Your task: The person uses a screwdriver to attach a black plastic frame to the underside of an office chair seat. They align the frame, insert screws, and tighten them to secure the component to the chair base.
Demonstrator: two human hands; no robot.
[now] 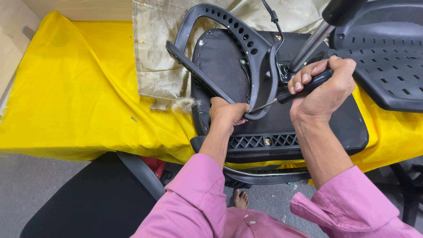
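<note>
An upturned black office chair seat [317,123] lies on a table draped in yellow cloth [79,97]. A black plastic armrest loop [238,48] with holes rises from the seat's underside. My left hand [228,113] grips the lower end of that armrest where it meets the seat. My right hand [324,86] is closed round the black handle of a screwdriver [286,94], whose metal shaft points left toward the armrest base beside my left hand. The chair's metal column [310,46] stands just behind my right hand.
The chair's perforated black backrest [387,57] lies at the right. A beige sheer fabric [158,48] covers the far side of the table. A small screw [133,119] rests on the yellow cloth. Another black chair seat [97,198] stands below left, near my bare foot [241,199].
</note>
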